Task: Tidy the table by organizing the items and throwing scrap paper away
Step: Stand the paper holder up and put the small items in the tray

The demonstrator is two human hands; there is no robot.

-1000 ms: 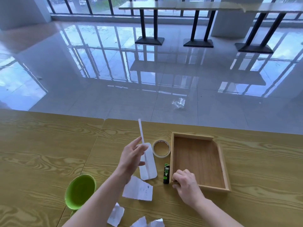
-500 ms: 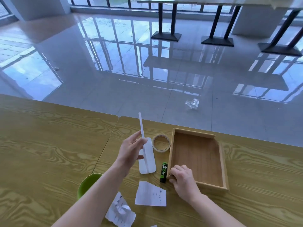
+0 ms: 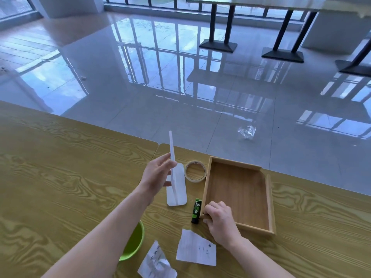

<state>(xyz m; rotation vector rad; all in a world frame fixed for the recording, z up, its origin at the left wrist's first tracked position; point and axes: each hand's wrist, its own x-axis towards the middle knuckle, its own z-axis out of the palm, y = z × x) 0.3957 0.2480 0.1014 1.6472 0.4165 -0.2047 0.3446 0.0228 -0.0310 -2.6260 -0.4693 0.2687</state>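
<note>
My left hand (image 3: 156, 174) pinches a white paddle-shaped piece (image 3: 177, 187) and holds it above the table, its thin stem pointing up. My right hand (image 3: 219, 220) grips the near left corner of an empty wooden tray (image 3: 270, 199). A black and green glue stick (image 3: 196, 210) lies just left of that corner. A roll of tape (image 3: 195, 171) lies flat beyond it, by the tray's far left corner. A flat scrap of paper (image 3: 197, 248) and a crumpled scrap (image 3: 156, 261) lie near me.
A green bowl (image 3: 133, 244) stands partly under my left forearm. The wooden table (image 3: 60, 177) has a seam running past the paddle. Beyond its far edge is a glossy floor with a plastic wrapper (image 3: 247, 131) and black table bases (image 3: 217, 46).
The view has swung so the floor fills more of it. Both hands keep their holds; the paddle and the tray stay where they were on the table.
</note>
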